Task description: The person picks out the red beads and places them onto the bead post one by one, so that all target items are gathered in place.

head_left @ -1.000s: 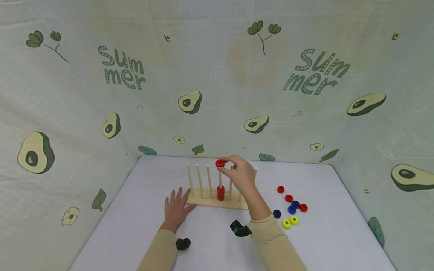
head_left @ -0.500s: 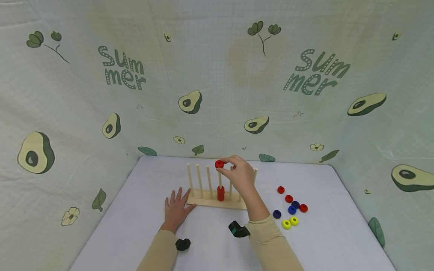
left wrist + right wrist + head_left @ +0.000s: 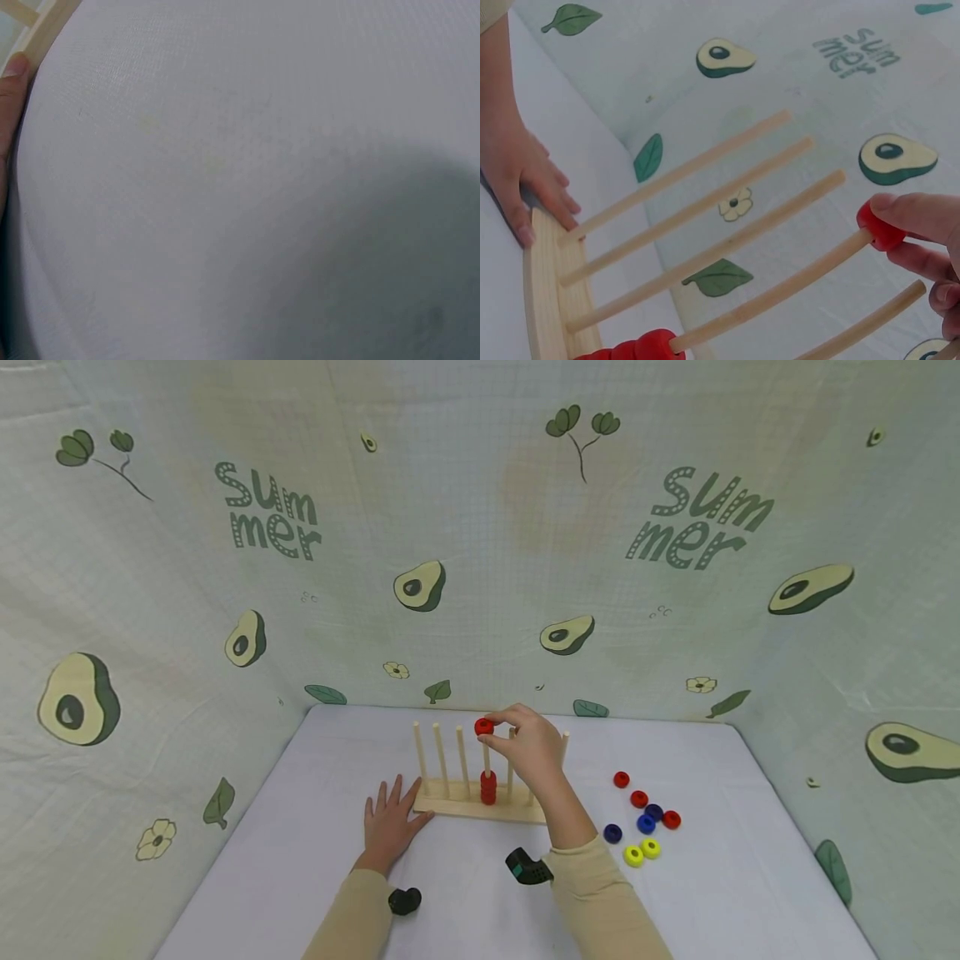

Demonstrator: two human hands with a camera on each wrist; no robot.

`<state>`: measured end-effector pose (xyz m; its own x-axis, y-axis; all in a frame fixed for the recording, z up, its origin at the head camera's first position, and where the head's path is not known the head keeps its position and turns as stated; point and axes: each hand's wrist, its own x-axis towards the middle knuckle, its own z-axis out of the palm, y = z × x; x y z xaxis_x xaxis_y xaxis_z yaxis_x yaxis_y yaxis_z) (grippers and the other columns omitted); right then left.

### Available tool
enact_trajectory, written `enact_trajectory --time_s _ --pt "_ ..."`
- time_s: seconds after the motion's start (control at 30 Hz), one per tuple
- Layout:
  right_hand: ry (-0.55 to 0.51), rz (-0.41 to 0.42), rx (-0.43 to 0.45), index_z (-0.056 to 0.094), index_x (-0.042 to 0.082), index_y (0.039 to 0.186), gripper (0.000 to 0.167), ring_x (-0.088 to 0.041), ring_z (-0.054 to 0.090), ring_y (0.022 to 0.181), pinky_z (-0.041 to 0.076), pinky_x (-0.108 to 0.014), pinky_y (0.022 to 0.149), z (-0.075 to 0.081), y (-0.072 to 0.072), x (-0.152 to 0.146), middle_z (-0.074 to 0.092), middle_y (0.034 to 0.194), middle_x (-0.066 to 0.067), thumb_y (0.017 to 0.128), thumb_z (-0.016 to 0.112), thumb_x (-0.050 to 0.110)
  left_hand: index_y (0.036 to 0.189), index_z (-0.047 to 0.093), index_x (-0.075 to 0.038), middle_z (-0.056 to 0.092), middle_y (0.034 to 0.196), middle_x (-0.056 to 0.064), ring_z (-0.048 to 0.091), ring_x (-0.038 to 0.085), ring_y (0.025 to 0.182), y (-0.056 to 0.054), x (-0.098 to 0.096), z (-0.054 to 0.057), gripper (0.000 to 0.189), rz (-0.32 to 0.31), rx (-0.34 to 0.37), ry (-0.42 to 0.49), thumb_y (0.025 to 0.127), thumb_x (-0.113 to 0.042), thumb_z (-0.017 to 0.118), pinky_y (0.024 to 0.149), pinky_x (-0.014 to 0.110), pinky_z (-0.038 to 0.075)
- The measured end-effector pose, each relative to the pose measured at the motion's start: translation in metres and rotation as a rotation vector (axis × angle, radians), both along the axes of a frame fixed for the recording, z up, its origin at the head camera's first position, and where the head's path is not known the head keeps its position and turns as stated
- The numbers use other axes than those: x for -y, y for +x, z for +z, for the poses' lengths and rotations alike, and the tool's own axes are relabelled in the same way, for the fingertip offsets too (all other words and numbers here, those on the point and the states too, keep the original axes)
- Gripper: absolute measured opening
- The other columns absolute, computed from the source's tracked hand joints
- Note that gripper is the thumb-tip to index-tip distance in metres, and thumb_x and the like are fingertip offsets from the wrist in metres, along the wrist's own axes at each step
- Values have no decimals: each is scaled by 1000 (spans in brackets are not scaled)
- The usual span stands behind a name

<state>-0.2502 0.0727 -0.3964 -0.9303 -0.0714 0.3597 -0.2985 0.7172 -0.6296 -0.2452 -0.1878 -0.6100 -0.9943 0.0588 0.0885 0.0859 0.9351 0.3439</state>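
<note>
My right hand (image 3: 531, 750) pinches a red bead (image 3: 881, 225) between thumb and fingers at the top end of a wooden peg. Lower on that same peg sits a stack of red beads (image 3: 488, 787). The peg belongs to a wooden peg rack (image 3: 472, 810) with several upright pegs, some hidden behind my right hand and forearm. At the rack's left end my left hand (image 3: 390, 827) lies on the table with fingers spread, thumb against the base. Only the left thumb (image 3: 13, 75) and a corner of the base show in the left wrist view.
Loose beads lie to the right of the rack: red ones (image 3: 638, 799), blue ones (image 3: 647, 824), a dark one (image 3: 612, 833) and yellow ones (image 3: 633, 856). A white cloth covers the table (image 3: 750, 877). Behind it hangs a curtain (image 3: 480, 527) printed with avocados.
The pinched red bead has shifted slightly left and down at the peg's top, with my right hand and forearm moving a little left. My left hand stays put.
</note>
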Motion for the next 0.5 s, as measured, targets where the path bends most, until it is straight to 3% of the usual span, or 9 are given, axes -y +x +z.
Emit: enact_trajectory --time_s 0.5 --pt "115 10 13 77 24 106 31 -9 56 72 43 -25 58 1 -1 0 68 100 10 77 84 35 152 37 -23 23 158 19 9 46 144 1 0 3 76 -1 0 1 89 -61 56 110 67 5"
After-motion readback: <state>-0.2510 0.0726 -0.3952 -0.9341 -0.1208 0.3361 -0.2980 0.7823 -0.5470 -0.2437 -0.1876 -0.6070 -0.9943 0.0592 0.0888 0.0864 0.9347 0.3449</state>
